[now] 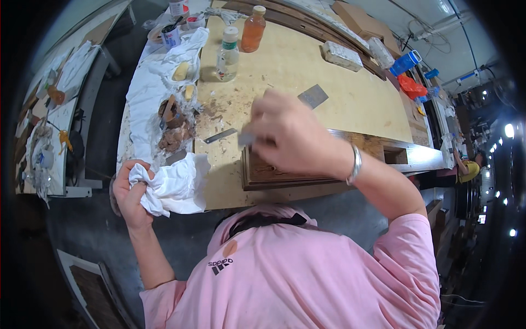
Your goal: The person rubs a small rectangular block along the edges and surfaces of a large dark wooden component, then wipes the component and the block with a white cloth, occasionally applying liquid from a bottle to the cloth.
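Crumpled white cloth is gripped in my left hand at the table's near left edge. My right hand, smeared by motion, is closed above the left end of a dark brown wooden panel. A small grey flat blade, blurred, sticks out below its fingertips; whether it touches the wood I cannot tell. The panel lies along the near edge and has a rectangular cutout. Left of it rests a narrow metal blade. A grey rectangular scraper plate lies beyond the panel. Brown putty sits on plastic at the left.
A bottle of clear liquid and one of orange liquid stand at the back. An open can is at the far left, near yellowish lumps. A wrapped block lies far right. Another person is at the right.
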Tool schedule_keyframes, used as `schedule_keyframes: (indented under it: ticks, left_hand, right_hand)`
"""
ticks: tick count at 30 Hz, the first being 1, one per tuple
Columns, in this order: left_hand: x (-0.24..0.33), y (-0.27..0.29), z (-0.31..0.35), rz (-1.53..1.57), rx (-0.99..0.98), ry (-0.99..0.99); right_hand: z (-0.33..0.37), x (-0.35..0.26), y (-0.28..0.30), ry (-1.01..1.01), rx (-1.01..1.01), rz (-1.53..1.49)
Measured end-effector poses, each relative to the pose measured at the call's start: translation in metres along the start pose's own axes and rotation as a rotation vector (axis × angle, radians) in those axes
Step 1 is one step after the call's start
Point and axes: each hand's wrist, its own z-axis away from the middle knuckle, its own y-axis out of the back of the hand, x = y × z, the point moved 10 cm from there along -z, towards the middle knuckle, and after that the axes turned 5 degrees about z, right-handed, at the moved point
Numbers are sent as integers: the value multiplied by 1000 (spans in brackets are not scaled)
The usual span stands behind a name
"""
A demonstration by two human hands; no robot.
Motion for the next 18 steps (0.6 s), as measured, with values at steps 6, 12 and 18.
schedule_keyframes:
  ticks: [6, 12, 18]
  left_hand:
    - [0, -12, -4, 31, -28, 3]
    - [-6, -19, -6, 24, -34, 29]
    - [-14, -25, -23, -41, -89, -10]
  right_hand:
    - [6, 12, 20, -162, 103, -53]
    - [9, 28, 19, -236, 143, 159]
    - [11, -6, 0, -120, 24, 17]
